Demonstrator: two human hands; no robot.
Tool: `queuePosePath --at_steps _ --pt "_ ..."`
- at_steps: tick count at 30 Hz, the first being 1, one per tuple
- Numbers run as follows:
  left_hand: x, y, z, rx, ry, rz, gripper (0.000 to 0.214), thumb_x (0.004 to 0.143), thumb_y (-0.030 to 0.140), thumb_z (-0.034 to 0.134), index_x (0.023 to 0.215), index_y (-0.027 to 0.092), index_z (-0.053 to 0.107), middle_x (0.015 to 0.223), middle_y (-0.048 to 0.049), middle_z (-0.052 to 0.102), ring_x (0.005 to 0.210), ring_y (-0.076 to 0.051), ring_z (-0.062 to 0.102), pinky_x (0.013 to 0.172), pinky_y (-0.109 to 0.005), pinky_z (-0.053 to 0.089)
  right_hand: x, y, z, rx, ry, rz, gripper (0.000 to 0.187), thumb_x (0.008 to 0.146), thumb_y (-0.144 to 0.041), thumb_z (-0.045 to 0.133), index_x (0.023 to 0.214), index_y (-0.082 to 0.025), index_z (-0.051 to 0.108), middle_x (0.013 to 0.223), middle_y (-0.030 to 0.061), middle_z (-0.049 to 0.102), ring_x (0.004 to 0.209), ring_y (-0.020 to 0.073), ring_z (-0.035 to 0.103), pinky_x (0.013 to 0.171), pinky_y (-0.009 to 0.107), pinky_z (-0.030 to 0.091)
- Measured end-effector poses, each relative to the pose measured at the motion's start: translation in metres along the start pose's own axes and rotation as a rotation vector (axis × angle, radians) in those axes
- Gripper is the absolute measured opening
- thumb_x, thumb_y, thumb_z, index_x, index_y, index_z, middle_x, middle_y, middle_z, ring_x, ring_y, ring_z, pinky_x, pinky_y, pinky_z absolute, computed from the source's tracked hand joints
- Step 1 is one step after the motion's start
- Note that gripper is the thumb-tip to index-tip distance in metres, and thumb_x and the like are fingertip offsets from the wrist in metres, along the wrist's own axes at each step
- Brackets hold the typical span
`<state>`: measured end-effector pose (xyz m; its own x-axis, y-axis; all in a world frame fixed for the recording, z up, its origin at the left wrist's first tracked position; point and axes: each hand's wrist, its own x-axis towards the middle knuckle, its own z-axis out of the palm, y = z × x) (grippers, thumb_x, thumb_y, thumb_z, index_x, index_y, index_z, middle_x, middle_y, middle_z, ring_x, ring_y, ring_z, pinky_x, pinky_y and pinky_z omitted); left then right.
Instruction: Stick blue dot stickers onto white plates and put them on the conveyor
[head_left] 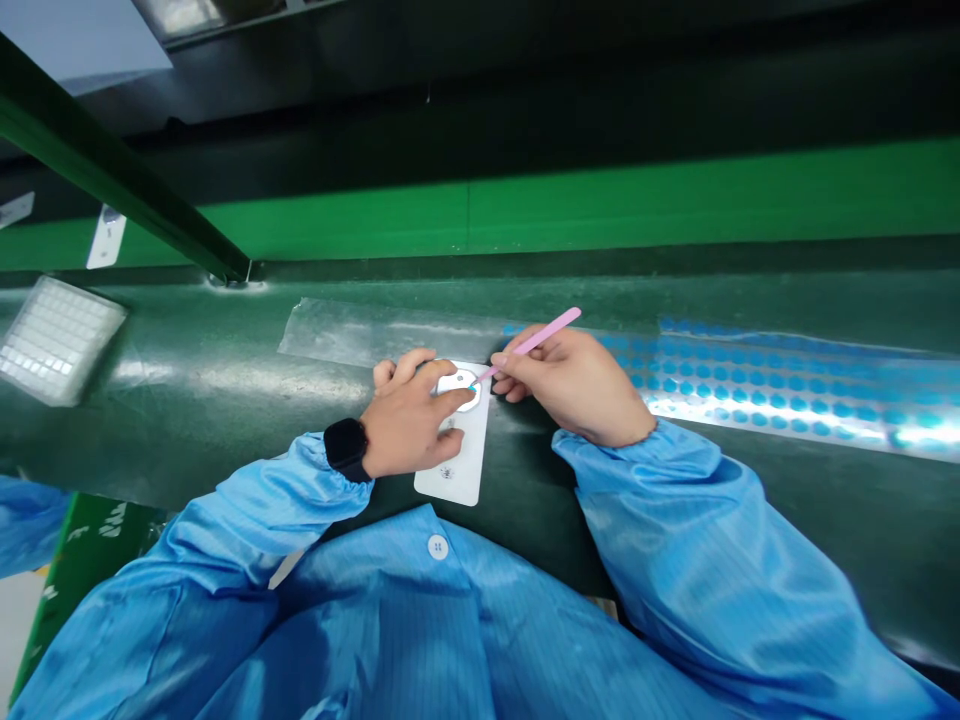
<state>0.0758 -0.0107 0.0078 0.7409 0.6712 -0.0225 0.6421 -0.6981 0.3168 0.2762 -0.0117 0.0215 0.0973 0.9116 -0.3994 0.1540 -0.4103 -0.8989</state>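
Note:
A white rectangular plate (466,470) with rounded corners lies on the green work surface before me. Near its top is an outlined oval with dark holes; a small dark print sits lower down. My left hand (412,415), with a black watch at the wrist, rests over the plate's left side with its fingers spread. In my right hand (574,375), thumb and fingers pinch pink tweezers (551,328). Their tip reaches the oval, by a small blue spot (473,388) beside my left index finger. My left hand covers part of the plate.
Clear film with rows of blue round stickers (750,395) stretches off to the right. A stack of white gridded trays (56,340) stands at left. Behind are a green post (150,190), a raised green ledge (600,205) and another white plate (106,238). A blue sleeve (30,525) shows far left.

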Motion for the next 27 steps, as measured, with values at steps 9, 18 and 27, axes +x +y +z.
queuePosePath --at_steps 9,18,27 --pt "0.001 0.001 0.001 0.024 0.019 -0.017 0.042 0.077 0.040 0.059 0.117 0.028 0.065 0.126 -0.0096 0.056 0.124 -0.035 0.036 0.084 -0.049 0.029 0.001 -0.001 -0.002 0.096 0.000 0.008 0.018 0.073 -0.022 0.074 0.067 -0.015 0.060 0.053 0.0032 0.064 0.046 0.0128 0.060 0.044 0.022 0.049" --pt "0.000 0.003 0.005 0.028 0.055 -0.002 0.043 0.076 0.037 0.060 0.117 0.027 0.063 0.129 -0.0093 0.054 0.122 -0.033 0.038 0.082 -0.045 0.029 -0.019 0.001 -0.006 -0.046 0.050 -0.182 0.035 0.070 -0.051 0.074 0.070 -0.019 0.059 0.057 0.0026 0.065 0.051 0.0157 0.063 0.049 0.027 0.053" --pt "0.000 0.004 0.007 0.009 0.048 -0.010 0.043 0.075 0.036 0.061 0.117 0.027 0.064 0.131 -0.0094 0.053 0.121 -0.033 0.038 0.082 -0.046 0.029 -0.032 0.003 -0.010 -0.214 0.168 -0.474 0.021 0.085 -0.039 0.058 0.071 -0.023 0.056 0.076 0.0054 0.068 0.073 0.0209 0.066 0.070 0.036 0.053"
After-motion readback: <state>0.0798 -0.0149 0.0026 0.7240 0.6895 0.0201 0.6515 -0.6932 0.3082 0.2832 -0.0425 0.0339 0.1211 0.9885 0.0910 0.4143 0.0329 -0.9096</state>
